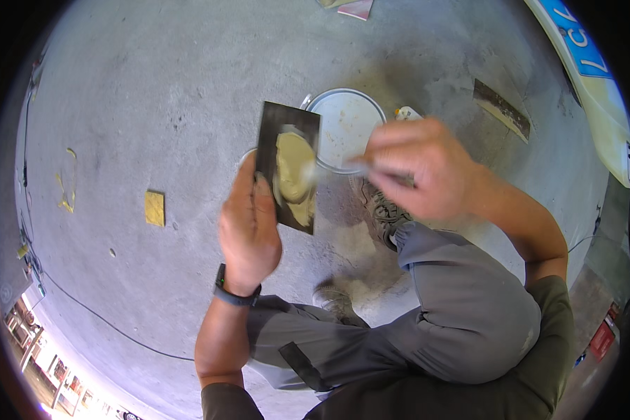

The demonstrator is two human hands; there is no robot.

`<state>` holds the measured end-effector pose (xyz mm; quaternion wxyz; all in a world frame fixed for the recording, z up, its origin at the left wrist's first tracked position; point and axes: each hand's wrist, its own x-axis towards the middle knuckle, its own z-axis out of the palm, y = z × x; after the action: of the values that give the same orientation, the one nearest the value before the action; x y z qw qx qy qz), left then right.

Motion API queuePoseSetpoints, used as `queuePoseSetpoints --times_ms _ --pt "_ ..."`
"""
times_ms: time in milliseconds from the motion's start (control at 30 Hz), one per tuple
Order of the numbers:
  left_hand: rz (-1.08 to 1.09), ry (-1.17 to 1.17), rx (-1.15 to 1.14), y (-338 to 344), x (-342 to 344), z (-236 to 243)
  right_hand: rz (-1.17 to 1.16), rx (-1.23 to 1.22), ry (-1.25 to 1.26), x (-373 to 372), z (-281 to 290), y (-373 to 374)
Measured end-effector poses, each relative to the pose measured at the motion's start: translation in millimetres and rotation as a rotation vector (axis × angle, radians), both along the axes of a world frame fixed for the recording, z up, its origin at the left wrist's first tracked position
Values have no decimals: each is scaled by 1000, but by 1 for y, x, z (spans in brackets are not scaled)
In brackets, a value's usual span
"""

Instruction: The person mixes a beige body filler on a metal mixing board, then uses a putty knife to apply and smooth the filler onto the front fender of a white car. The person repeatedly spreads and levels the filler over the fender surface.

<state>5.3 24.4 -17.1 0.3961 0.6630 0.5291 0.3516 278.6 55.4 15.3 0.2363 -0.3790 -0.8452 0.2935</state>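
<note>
Paste (294,168), thick and tan, lies heaped on a dark board (273,120) just to the right of the left fingers (246,180). These are closed on the board's left long edge, the thumb against its near face and the others along the edge, apparently behind it. The right fingers (390,143) are curled shut around a small tool (355,165), which is blurred; its pale end reaches left from them to the paste, though I cannot tell whether it touches.

The board looks thin, flat and stiff, and is probably light; the paste adds a little weight away from the left fingers, so it may want to twist in the grip. The bare left margin, where the left fingers sit, seems the best hold: clean, and clear of the soft, likely sticky heap. Smears there could make the edge slippery. The paste itself should yield easily and cling. The tool is likely light too, best pinched at the end beneath the right fingers, away from the pale tip. A round, pale tin (348,115) stands on the floor beyond and between both sets of fingers.
</note>
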Motion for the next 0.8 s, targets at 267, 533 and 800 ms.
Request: queuePoseSetpoints --times_ms 267,533,800 --pt "11 -25 -93 -2 0 -1 -19 -57 55 0 -7 -8" --pt "5 -4 -104 -3 1 4 -137 32 44 -5 -4 -6" --pt "8 -5 -115 -4 2 0 -186 26 85 -6 -8 -9"
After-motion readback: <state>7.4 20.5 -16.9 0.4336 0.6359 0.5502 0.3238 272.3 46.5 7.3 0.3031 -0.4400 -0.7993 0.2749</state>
